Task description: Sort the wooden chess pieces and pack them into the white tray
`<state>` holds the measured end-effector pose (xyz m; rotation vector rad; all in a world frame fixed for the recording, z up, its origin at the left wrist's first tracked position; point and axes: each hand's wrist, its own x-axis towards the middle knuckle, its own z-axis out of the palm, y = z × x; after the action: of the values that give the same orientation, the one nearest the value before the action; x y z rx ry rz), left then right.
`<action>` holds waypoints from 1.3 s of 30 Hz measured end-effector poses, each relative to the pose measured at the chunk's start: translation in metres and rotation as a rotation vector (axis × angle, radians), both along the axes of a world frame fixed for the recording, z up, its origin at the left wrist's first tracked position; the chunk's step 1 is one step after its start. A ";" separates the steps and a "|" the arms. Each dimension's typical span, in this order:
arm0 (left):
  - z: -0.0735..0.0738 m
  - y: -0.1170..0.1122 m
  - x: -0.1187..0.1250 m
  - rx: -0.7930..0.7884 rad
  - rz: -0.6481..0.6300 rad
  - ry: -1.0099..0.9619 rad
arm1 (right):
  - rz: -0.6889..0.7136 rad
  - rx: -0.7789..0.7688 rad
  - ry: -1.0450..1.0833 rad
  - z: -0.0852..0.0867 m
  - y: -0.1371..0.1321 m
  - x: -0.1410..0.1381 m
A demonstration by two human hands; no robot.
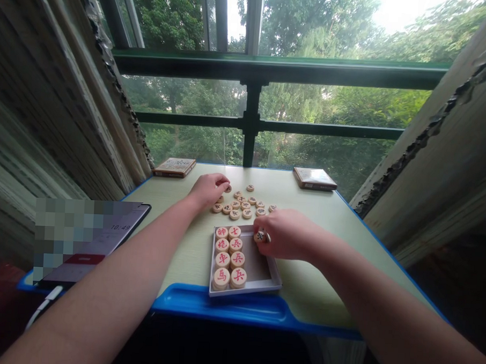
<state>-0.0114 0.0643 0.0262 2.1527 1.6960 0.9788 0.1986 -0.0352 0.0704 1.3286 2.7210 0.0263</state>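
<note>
A shallow grey tray (263,274) lies near the front edge of a pale green desk (330,218). Several round wooden chess pieces with red characters (230,256) stand in two columns along its left side. My right hand (287,235) hovers over the tray's upper right part, fingers pinched on one wooden chess piece (260,237). Farther back, a loose heap of chess pieces (244,203) lies on the desk. My left hand (208,190) rests at the heap's left edge, fingers curled on a piece there.
A phone (104,235) with a cable lies at the desk's left edge. Two flat boxes sit at the back, a brown box (174,167) on the left and a dark box (314,178) on the right. A blue rim (229,306) borders the front. Window bars stand behind.
</note>
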 end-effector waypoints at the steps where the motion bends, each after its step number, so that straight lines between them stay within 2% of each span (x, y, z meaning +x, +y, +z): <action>1: -0.001 0.000 -0.001 -0.003 0.004 0.002 | 0.002 -0.007 0.011 0.001 0.000 0.000; 4: -0.003 0.002 -0.003 -0.028 0.023 0.020 | -0.029 0.014 0.117 0.006 0.004 0.004; 7: -0.005 0.003 -0.006 -0.069 0.032 0.049 | -0.188 0.122 0.237 0.004 0.021 0.016; 10: -0.008 0.004 -0.008 -0.120 0.047 0.044 | -0.377 0.151 0.225 -0.006 0.044 0.031; 13: -0.011 0.006 -0.008 -0.143 0.079 0.011 | -0.454 0.099 0.218 -0.018 0.060 0.042; 22: -0.016 0.011 -0.010 -0.108 0.138 0.042 | -0.455 0.088 0.372 -0.032 0.073 0.051; 26: -0.008 0.008 -0.016 -0.107 0.123 0.077 | -0.463 0.074 0.413 -0.034 0.075 0.051; 28: -0.002 0.006 -0.019 -0.106 0.172 0.082 | -0.470 0.072 0.420 -0.035 0.074 0.050; 30: 0.004 0.003 -0.022 -0.190 0.232 0.075 | -0.474 0.072 0.428 -0.035 0.074 0.050; 32: 0.007 -0.001 -0.023 -0.357 0.201 0.061 | -0.486 0.082 0.433 -0.036 0.074 0.050; 34: 0.008 -0.005 -0.023 -0.473 0.108 0.040 | -0.500 0.099 0.431 -0.038 0.075 0.050; 36: 0.007 -0.007 -0.022 -0.477 0.042 0.026 | -0.495 0.112 0.431 -0.039 0.077 0.051; 39: 0.006 -0.007 -0.021 -0.440 0.025 0.004 | -0.490 0.116 0.452 -0.042 0.080 0.052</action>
<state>-0.0323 0.0568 0.0320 1.8490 1.7460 0.5390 0.2501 0.0449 0.0282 2.2378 2.6580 -0.1817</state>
